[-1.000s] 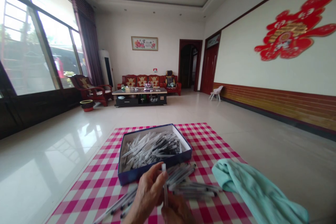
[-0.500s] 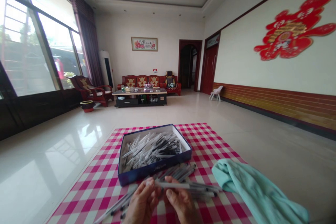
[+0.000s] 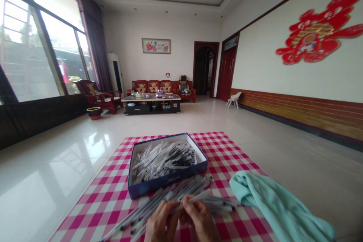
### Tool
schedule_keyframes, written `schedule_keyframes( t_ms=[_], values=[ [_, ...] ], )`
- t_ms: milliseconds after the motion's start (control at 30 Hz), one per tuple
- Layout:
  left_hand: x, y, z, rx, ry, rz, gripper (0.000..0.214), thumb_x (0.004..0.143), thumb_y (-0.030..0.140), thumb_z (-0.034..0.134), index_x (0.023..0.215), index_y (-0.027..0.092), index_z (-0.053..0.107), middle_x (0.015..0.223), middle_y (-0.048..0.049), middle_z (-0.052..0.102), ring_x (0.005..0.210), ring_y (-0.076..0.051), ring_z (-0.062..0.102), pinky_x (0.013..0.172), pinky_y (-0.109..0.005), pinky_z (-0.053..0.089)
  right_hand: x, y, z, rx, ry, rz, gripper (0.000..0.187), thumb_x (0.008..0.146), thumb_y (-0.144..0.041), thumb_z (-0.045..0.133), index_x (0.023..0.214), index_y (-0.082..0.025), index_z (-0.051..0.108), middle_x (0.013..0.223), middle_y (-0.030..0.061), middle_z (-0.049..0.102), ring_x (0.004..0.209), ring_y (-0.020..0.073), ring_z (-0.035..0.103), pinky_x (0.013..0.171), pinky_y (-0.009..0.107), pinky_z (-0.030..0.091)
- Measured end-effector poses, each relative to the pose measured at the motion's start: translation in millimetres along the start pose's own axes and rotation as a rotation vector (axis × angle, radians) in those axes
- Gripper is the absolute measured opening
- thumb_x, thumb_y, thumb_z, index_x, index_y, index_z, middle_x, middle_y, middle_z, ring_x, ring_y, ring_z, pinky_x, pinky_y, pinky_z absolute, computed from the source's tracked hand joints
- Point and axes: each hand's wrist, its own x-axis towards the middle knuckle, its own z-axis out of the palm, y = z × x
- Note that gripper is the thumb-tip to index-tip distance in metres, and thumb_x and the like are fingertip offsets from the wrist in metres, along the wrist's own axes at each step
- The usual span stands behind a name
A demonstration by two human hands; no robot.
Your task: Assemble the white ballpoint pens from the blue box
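At the bottom middle, my left hand [image 3: 161,221] and my right hand [image 3: 200,217] are close together, fingers pinched on one clear pen [image 3: 195,199] that points up and to the right. Under and around them lies a loose pile of pens [image 3: 181,194] on the red and white checked cloth [image 3: 104,196]. Just beyond stands a dark blue box [image 3: 167,179] filled with several more pens.
A teal towel [image 3: 272,204] lies crumpled on the cloth's right side. The glossy tiled floor [image 3: 56,166] surrounds the cloth. Far back stand a coffee table [image 3: 151,104], red sofas and a white stool [image 3: 234,100].
The pen stood upright in my hands a second ago, then lay level, and now slants up to the right. Both hands have sunk lower over the loose pile.
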Motion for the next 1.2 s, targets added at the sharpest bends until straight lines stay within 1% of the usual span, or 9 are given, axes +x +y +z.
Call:
schedule_keyframes(
  t_ms=[233,333,500,567,633,800,933,1033,1200],
  values=[
    [-5.2,-3.5,3.5,0.152,-0.002,0.040,0.023,0.089,0.038,0.049,0.083,0.024,0.066,0.069,-0.0022,0.062,0.061,-0.014,0.059,0.062,-0.021,0.043,2.0,2.9,-2.3,-0.003,0.033,0.007,0.029,0.079,-0.044,0.065,0.077,-0.015,0.064,0.054,-0.0026,0.056,0.051,0.0096,0.048,0.053,0.022,0.036],
    [0.8,7.0,-1.7,0.103,-0.100,-0.156,0.031,0.087,0.045,0.048,0.072,0.022,0.062,0.062,-0.0003,0.059,0.056,-0.013,0.056,0.058,-0.021,0.039,2.0,3.9,-4.3,-0.044,0.030,-0.015,0.027,0.080,-0.043,0.065,0.080,-0.016,0.064,0.057,-0.0019,0.058,0.054,0.0112,0.050,0.056,0.024,0.038],
    [14.8,21.3,-12.5,-0.242,-0.426,-0.695,0.049,0.083,0.061,0.040,0.062,0.019,0.053,0.046,0.0068,0.035,0.041,-0.009,0.032,0.041,-0.020,0.027,0.0,1.7,-3.9,-0.136,-0.007,-0.021,0.027,0.081,-0.045,0.062,0.080,-0.017,0.064,0.056,-0.0019,0.058,0.055,0.0129,0.051,0.057,0.025,0.038],
    [14.8,19.6,-12.0,-0.272,-0.457,-0.769,0.053,0.084,0.063,0.035,0.063,0.018,0.053,0.044,0.0080,0.031,0.038,-0.008,0.027,0.037,-0.019,0.022,-0.8,0.0,-3.1,-0.151,-0.015,-0.015,0.028,0.081,-0.046,0.061,0.079,-0.018,0.063,0.056,-0.0021,0.057,0.055,0.0130,0.050,0.056,0.025,0.038],
    [11.2,14.0,-9.0,-0.157,-0.378,-0.604,0.050,0.084,0.061,0.039,0.065,0.018,0.056,0.046,0.0057,0.040,0.040,-0.009,0.036,0.040,-0.019,0.030,-1.3,-1.7,-2.2,-0.143,0.007,-0.024,0.029,0.082,-0.047,0.060,0.078,-0.018,0.063,0.056,-0.0018,0.058,0.055,0.0134,0.051,0.058,0.026,0.039],
    [0.7,0.5,-6.8,0.277,-0.180,0.094,0.025,0.090,0.039,0.045,0.091,0.022,0.063,0.071,-0.0015,0.064,0.060,-0.012,0.060,0.059,-0.019,0.046,-2.1,-2.8,-0.4,-0.108,0.062,-0.012,0.030,0.079,-0.047,0.062,0.078,-0.018,0.062,0.062,-0.0005,0.060,0.059,0.0147,0.053,0.060,0.027,0.042],
    [0.3,4.1,-9.8,0.445,-0.230,0.219,0.027,0.092,0.029,0.042,0.072,0.023,0.059,0.065,-0.0009,0.061,0.057,-0.012,0.059,0.053,-0.019,0.042,-2.6,-1.5,-0.8,-0.139,0.079,-0.032,0.034,0.079,-0.050,0.061,0.073,-0.017,0.061,0.054,-0.0032,0.053,0.053,0.0124,0.047,0.055,0.025,0.038],
    [2.8,10.9,-7.3,0.250,-0.265,-0.001,0.033,0.090,0.037,0.044,0.065,0.021,0.058,0.058,0.0001,0.057,0.051,-0.012,0.053,0.050,-0.021,0.037,-2.6,-1.6,-2.0,-0.168,0.094,-0.045,0.035,0.079,-0.051,0.061,0.070,-0.017,0.060,0.052,-0.0041,0.050,0.051,0.0112,0.045,0.052,0.024,0.036],
    [6.0,10.1,0.7,-0.621,-0.507,-0.914,0.042,0.078,0.053,0.055,0.056,0.018,0.052,0.036,0.0076,0.034,0.032,-0.005,0.026,0.035,-0.018,0.018,-2.5,-4.1,1.0,-0.128,0.041,-0.054,0.039,0.080,-0.052,0.058,0.063,-0.017,0.057,0.050,-0.0030,0.053,0.048,0.0117,0.050,0.051,0.024,0.038]
  ],
)
